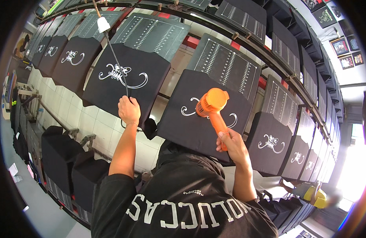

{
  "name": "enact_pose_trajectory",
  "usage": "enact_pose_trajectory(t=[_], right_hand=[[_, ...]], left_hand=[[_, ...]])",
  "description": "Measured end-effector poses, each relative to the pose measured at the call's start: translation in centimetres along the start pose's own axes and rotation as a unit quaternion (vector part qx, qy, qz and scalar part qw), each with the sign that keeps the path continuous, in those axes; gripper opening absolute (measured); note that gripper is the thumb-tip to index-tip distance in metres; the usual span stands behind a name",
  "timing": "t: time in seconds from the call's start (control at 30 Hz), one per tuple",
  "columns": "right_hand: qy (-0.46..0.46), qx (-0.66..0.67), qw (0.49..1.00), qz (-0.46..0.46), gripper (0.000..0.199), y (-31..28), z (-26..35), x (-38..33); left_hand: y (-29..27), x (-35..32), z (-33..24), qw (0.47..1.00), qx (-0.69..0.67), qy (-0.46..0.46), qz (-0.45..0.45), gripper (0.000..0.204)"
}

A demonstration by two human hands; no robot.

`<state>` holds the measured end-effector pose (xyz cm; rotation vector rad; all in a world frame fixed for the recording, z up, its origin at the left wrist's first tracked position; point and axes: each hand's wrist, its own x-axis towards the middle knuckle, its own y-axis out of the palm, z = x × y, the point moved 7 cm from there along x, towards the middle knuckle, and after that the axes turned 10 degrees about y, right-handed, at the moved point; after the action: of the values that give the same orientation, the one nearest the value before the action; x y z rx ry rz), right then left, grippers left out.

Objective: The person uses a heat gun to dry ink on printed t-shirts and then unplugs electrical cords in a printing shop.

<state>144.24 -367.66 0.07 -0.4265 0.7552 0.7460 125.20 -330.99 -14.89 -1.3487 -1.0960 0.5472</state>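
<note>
My right hand (234, 146) grips the handle of an orange hair dryer (214, 105). The dryer hangs over a black shirt (183, 129) stretched on a flat board, its head covering the middle of a white scroll-like print. My left hand (129, 109) is closed around a black cord (118, 65), which runs up to a white connector (103, 24) hanging overhead. Beneath that hand and cord lies another black shirt (139, 61), with a white swirl print (121, 75). Where the cord meets the dryer is hidden.
Rows of boards with printed black shirts (272, 139) stretch away on both sides. A dark metal rail (246, 41) runs along their far ends. Pale floor tiles (95, 127) show between the rows. Another person in a yellow top (315, 197) is at the far right.
</note>
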Motion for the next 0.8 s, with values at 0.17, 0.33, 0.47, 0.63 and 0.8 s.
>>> enact_pose_trajectory(t=[0.17,0.33,0.47,0.63,0.8], right_hand=[[-0.003,0.012,1.0,-0.023,0.036,-0.7,-0.8,0.1],[0.008,0.007,1.0,0.008,0.034,-1.3,-0.9,-1.1],[-0.004,-0.006,0.999,-0.04,0.032,-1.6,-0.9,-0.6],[-0.023,0.025,0.999,-0.029,0.031,-2.1,0.3,1.9],[-0.047,0.019,0.998,-0.032,0.033,-1.5,1.9,2.8]], left_hand=[[-0.1,-0.1,-0.3,1.0,0.001,-0.003,0.006,0.022],[0.0,-0.2,-0.1,1.0,0.001,-0.003,0.007,0.023],[0.0,-0.1,-0.2,1.0,0.003,-0.004,0.012,0.023],[0.1,-0.1,-0.1,1.0,-0.006,-0.003,0.014,0.025],[0.0,-0.1,-0.1,1.0,-0.005,-0.009,0.023,0.024]])
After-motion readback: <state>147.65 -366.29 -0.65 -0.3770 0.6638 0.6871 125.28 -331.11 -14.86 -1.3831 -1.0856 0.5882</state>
